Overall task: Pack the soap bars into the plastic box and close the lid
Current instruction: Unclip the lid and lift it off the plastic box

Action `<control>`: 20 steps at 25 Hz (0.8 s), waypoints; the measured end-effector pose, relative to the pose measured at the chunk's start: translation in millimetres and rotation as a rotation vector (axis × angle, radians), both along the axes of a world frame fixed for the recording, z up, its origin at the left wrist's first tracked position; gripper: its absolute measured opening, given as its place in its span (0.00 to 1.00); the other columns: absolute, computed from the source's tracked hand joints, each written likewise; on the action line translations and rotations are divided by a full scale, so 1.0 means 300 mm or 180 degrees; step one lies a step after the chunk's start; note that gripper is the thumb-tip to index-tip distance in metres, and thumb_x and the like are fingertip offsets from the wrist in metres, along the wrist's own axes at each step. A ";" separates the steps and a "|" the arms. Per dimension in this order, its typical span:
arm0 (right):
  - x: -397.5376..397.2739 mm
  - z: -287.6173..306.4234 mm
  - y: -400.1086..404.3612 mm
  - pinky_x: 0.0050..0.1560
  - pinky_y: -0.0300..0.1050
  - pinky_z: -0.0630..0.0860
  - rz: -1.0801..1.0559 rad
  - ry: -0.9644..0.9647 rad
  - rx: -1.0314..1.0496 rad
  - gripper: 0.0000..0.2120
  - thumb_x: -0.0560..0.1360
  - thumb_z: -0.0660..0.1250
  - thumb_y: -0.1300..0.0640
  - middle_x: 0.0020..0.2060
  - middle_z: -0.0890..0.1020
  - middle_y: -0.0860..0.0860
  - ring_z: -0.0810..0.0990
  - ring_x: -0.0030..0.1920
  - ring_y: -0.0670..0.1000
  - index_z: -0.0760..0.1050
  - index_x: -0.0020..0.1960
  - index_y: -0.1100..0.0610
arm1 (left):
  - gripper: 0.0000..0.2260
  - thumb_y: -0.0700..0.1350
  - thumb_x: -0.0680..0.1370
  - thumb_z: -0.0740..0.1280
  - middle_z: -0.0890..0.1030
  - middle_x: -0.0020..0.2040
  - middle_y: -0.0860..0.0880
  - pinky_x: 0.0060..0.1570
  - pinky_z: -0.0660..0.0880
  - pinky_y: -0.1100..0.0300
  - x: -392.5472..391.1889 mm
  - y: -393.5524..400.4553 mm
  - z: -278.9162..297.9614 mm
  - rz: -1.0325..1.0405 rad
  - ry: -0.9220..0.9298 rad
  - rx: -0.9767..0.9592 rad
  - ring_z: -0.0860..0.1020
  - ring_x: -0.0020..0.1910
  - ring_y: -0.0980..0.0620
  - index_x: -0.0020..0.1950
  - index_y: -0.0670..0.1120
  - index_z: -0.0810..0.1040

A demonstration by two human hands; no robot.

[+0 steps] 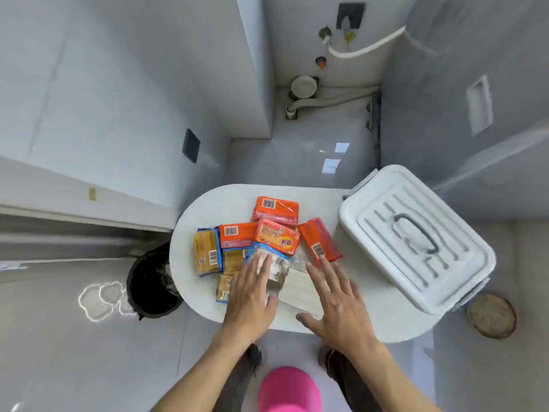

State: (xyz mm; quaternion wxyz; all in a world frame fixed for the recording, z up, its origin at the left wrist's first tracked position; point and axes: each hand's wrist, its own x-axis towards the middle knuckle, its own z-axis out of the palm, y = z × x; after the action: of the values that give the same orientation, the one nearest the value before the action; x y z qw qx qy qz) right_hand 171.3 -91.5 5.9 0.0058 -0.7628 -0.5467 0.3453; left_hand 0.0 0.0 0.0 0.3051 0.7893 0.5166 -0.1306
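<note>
- Head view: soap bars lie in a loose heap on the round white counter (208,209), near its left and middle part.
- Four orange-wrapped bars sit toward the far side: one at the back (276,210), one left of centre (237,234), one lying on top of the heap with its printed face up (277,235), and one tilted to the right (320,243).
- Yellow bars in blue-edged wrappers lie on the left: one upright in the picture (207,251), another (234,260) just beside it, and a third (224,288) partly hidden under the left wrist.
- A blue-and-white bar (273,261) lies at the near edge of the heap, over a pale flat packet (297,288).
- Left hand (252,295) rests flat, fingers spread and straight, its fingertips touching the blue-and-white bar; the grip is apart, clamped on nothing.
- Right hand (338,304) is also flat and splayed over the pale packet, its fingertips near the tilted orange bar; grip apart, holding nothing.
- A white plastic box (416,236) stands on the counter's right side, well apart from the heap, its lid on and a grey handle (417,233) lying flat on top.
- A black bin (151,283) stands on the floor, left of the counter.
</note>
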 end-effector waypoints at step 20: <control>-0.028 -0.664 0.102 0.74 0.61 0.57 0.0936 -0.0648 0.1443 0.42 0.72 0.50 0.25 0.79 0.57 0.50 0.61 0.77 0.53 0.48 0.79 0.45 | 0.25 0.55 0.75 0.57 0.67 0.76 0.45 0.71 0.57 0.37 0.040 0.166 -0.650 -0.1784 -0.0086 0.2233 0.63 0.75 0.43 0.67 0.47 0.77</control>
State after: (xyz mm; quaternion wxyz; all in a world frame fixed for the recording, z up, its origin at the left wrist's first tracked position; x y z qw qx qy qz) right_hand 163.0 -60.9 -193.4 0.0712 -0.6853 -0.7124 0.1332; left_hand 11.9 49.8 -195.0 -0.0214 0.9561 0.2919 -0.0149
